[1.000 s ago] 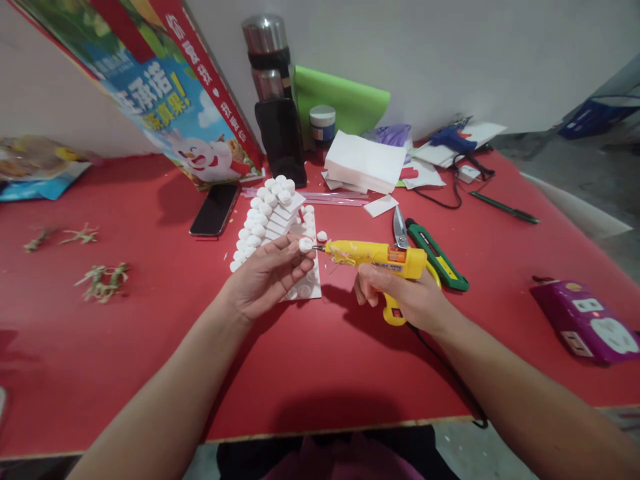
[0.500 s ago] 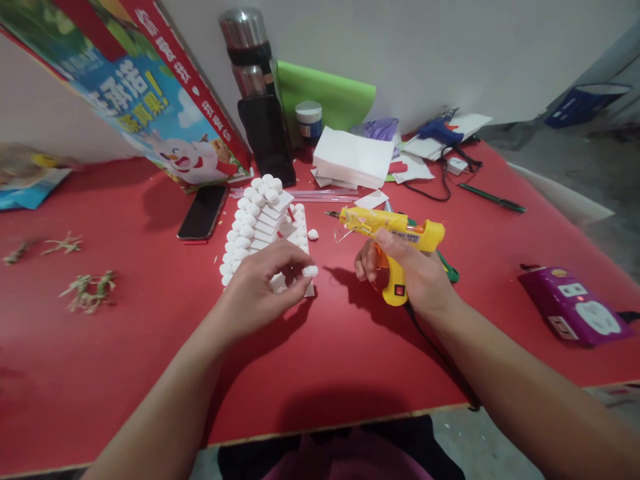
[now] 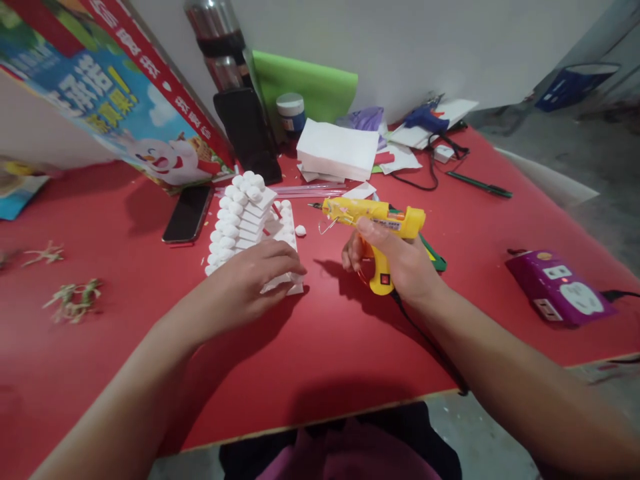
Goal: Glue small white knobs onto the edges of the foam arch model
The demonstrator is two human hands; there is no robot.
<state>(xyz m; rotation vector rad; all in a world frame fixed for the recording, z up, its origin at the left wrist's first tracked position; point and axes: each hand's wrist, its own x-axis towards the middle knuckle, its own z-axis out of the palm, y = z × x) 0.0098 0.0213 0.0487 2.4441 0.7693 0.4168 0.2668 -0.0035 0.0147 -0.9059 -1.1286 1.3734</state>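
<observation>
A small white model (image 3: 231,223) with stair-like steps and rows of white pebbles stands on the red table (image 3: 320,347). My left hand (image 3: 250,277) is over its near right part, fingers curled and pressed together at the edge. The white pebble pinched there a moment earlier is now hidden by the fingers. To the right, my right hand (image 3: 400,257) grips a yellow hot glue gun (image 3: 383,277) by its handle, the nozzle pointing left above the table. One loose white pebble (image 3: 300,231) lies just right of the model.
Behind the model are a phone (image 3: 186,215), a thermos (image 3: 213,30), a stack of white paper (image 3: 337,150) and a jar (image 3: 291,115). A printed carton (image 3: 150,127) leans at back left. Twine figures (image 3: 75,300) lie left; a purple power box (image 3: 560,287) sits right, and the gun's cord (image 3: 425,337) trails forward.
My left hand has turned and lowered onto the model's near right part, taking the pebble out of sight. The glue gun stays in my right hand; the whole view has shifted slightly.
</observation>
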